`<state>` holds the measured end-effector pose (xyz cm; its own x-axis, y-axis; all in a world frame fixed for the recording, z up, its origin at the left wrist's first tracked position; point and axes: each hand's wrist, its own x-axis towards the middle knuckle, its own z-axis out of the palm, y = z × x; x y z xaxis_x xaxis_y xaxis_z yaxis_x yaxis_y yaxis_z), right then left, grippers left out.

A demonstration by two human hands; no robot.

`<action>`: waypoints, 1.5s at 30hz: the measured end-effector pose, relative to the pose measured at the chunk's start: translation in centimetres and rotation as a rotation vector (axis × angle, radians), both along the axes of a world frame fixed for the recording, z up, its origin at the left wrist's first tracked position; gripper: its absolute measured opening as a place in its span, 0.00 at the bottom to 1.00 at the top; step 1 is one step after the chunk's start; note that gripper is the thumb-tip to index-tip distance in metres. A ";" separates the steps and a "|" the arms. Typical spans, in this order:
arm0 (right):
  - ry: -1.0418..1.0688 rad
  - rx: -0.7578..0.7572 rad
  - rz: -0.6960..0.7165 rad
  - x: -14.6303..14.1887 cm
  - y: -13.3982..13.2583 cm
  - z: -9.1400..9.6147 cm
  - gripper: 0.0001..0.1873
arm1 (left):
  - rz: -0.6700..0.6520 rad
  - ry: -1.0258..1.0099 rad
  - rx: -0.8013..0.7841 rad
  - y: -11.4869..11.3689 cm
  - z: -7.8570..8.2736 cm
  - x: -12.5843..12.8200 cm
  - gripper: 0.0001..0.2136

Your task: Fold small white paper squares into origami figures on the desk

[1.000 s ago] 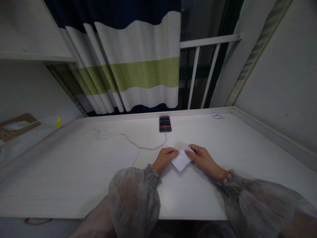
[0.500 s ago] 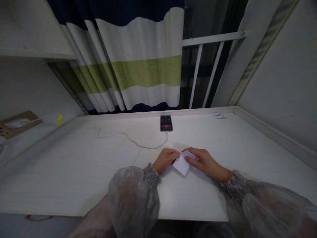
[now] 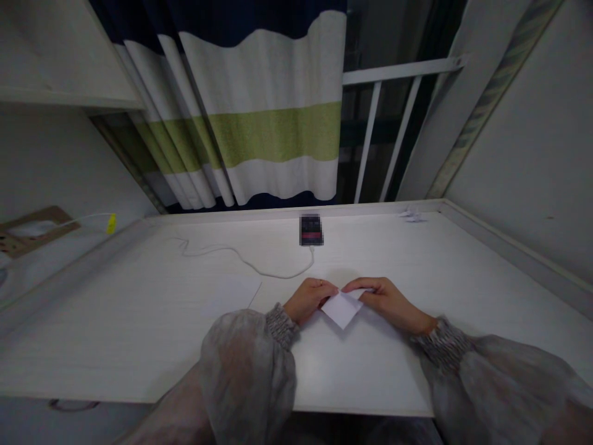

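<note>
A small folded sheet of white paper [image 3: 341, 311] is held just above the white desk [image 3: 361, 377], one corner pointing toward me. My left hand [image 3: 309, 299] pinches its left side near the top corner, thumb and fingers closed. On the other side, my right hand [image 3: 386, 303] grips the right flap, its index finger reaching along the top edge to the upper corner and its thumb lower down. The fingertips of both hands nearly meet at that corner. Parts of the paper are hidden behind the fingers.
Left of my hands a flat white sheet [image 3: 234, 293] lies on the desk. Behind them sits a dark, pixelated device [image 3: 311, 230] with a white cable [image 3: 259, 270] running left. Small folded paper pieces [image 3: 412, 216] rest at the back right. A striped curtain [image 3: 273, 130] hangs behind.
My right thumb has slid off the paper's front face toward the right, and the right index finger now reaches the top corner. The left hand has barely moved.
</note>
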<state>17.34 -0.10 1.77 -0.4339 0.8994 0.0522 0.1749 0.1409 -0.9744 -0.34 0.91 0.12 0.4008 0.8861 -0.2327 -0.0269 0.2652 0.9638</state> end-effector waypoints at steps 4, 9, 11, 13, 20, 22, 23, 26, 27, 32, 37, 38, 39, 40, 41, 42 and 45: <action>-0.006 0.010 0.003 0.1 -0.1 0.3 0.10 | 0.056 -0.018 0.004 0.0 0.0 0.1 0.06; -0.029 0.118 0.026 0.2 0.0 0.5 0.09 | 0.067 -0.048 0.006 -0.1 0.4 0.2 0.06; -0.041 0.173 0.060 0.2 0.0 0.4 0.09 | 0.053 -0.059 -0.010 -0.1 0.5 0.2 0.07; -0.056 0.217 0.090 0.3 0.1 0.4 0.09 | 0.039 -0.076 -0.026 -0.1 0.6 0.2 0.07; -0.097 0.259 0.126 0.5 0.2 0.4 0.08 | 0.018 -0.107 -0.030 -0.2 0.9 0.1 0.07; -0.097 0.260 0.125 0.5 0.2 0.4 0.08 | -0.005 -0.093 -0.014 -0.2 1.0 0.0 0.09; -0.095 0.261 0.126 0.4 0.2 0.3 0.08 | -0.020 -0.082 -0.010 -0.2 1.0 0.0 0.10; -0.088 0.241 0.132 0.4 0.2 0.3 0.08 | -0.030 -0.054 -0.018 -0.1 0.9 0.0 0.12; -0.083 0.218 0.130 0.4 0.1 0.3 0.09 | -0.018 -0.053 -0.025 -0.1 0.9 0.0 0.12; -0.033 0.076 0.144 0.8 0.0 0.9 0.12 | 0.069 -0.039 -0.002 0.0 0.6 0.0 0.13; -0.027 -0.058 -0.018 0.3 0.3 0.8 0.18 | 0.101 0.057 0.106 0.1 0.3 -0.1 0.13; -0.026 -0.093 -0.004 0.1 0.4 0.6 0.18 | 0.101 0.074 0.128 0.0 0.3 -0.1 0.13; -0.022 -0.124 0.002 -0.1 0.5 0.4 0.19 | 0.098 0.084 0.143 0.0 0.3 -0.1 0.13; -0.018 -0.146 0.008 -0.2 0.6 0.2 0.18 | 0.097 0.088 0.152 0.0 0.3 -0.1 0.12; -0.012 -0.158 0.000 -0.3 0.7 0.1 0.18 | 0.096 0.088 0.154 -0.1 0.3 -0.1 0.12; -0.010 -0.162 -0.015 -0.3 0.7 0.0 0.18 | 0.098 0.087 0.151 -0.1 0.3 0.0 0.12; -0.011 -0.155 -0.042 -0.3 0.6 0.1 0.16 | 0.107 0.080 0.134 -0.2 0.4 0.1 0.12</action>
